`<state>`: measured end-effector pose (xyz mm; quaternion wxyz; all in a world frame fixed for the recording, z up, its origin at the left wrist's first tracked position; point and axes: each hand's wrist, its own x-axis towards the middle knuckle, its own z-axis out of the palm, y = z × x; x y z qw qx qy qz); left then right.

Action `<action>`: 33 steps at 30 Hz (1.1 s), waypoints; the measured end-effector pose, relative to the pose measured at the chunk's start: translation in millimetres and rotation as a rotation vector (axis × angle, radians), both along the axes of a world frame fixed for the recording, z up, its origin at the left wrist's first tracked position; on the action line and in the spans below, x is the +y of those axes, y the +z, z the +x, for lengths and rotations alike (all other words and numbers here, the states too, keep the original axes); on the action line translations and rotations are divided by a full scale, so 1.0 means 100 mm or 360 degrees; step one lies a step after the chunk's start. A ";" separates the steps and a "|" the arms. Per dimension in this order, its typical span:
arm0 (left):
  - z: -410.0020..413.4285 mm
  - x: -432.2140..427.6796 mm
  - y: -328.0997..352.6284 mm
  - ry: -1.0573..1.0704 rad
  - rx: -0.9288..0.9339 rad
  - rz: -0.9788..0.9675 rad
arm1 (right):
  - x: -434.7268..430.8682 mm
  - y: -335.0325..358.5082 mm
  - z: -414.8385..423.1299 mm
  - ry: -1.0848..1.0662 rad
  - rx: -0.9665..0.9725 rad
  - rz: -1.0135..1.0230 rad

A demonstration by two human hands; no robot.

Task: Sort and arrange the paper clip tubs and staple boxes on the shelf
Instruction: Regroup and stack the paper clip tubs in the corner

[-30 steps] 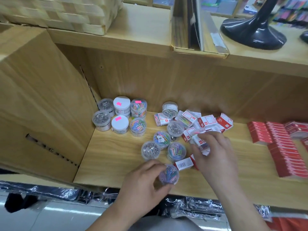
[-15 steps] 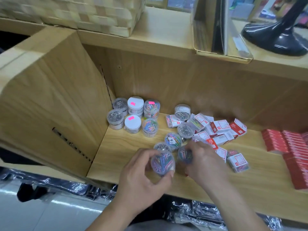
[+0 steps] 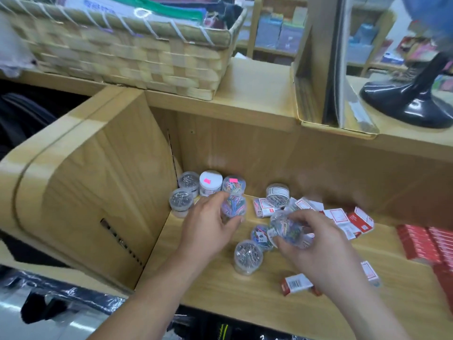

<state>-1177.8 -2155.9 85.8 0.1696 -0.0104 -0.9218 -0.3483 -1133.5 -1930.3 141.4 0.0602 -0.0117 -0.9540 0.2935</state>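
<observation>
My left hand (image 3: pixel 208 227) grips a clear tub of coloured paper clips (image 3: pixel 234 206) just in front of the group of tubs (image 3: pixel 188 180) at the shelf's back left corner. A second coloured clip tub (image 3: pixel 288 229) is lifted off the shelf in my right hand (image 3: pixel 318 251). Below it a tub of silver clips (image 3: pixel 248 255) and another coloured tub (image 3: pixel 259 235) stand on the wooden shelf (image 3: pixel 220 290). One more silver tub (image 3: pixel 278 195) leans at the back. Red and white staple boxes (image 3: pixel 343 219) lie scattered behind my right hand. One box (image 3: pixel 295 283) lies near the front.
Stacked red boxes (image 3: pixel 431 246) fill the shelf's right end. A wooden side panel (image 3: pixel 98 192) closes the left. Above sit a woven basket (image 3: pixel 137 57), a cardboard display stand (image 3: pixel 323 82) and a black stand base (image 3: pixel 411 99).
My left hand carried its coloured clip tub up and back toward the left group. My right hand picked up another coloured tub. The camera tilted upward.
</observation>
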 end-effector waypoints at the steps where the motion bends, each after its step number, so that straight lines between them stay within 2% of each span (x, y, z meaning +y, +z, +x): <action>1: -0.03 0.02 -0.04 -0.0022 0.0020 -0.0069 | 0.00 -0.02 -0.01 0.0009 -0.0002 -0.0038; 4: -0.11 0.00 -0.15 -0.0085 0.0074 -0.0164 | 0.02 -0.05 -0.04 0.0031 -0.0030 -0.0130; 9: -0.13 -0.06 -0.25 -0.0113 0.0073 -0.0124 | -0.05 -0.10 -0.10 0.0091 -0.0021 -0.0207; 15: 0.12 -0.23 -0.18 -0.0075 0.0221 0.0337 | -0.27 -0.16 -0.22 0.0209 -0.0018 -0.0273; 18: 0.51 -0.20 -0.19 -0.0115 -0.0031 0.0550 | -0.42 -0.14 -0.31 0.0274 -0.0068 -0.0315; 20: 0.73 -0.13 -0.31 -0.0219 -0.0294 0.0476 | -0.43 -0.11 -0.36 0.0250 -0.0102 -0.0380; 22: 0.82 -0.02 -0.41 -0.0277 -0.0419 0.0414 | -0.38 -0.09 -0.40 0.0205 -0.0128 -0.0410; 29: 0.82 0.35 -0.48 -0.0185 -0.0321 0.0505 | -0.49 -0.13 -0.38 0.0252 -0.0292 -0.0207; 33: 1.01 0.22 -0.54 -0.0257 -0.0434 0.0633 | -0.65 -0.26 -0.37 0.0297 -0.0344 0.0009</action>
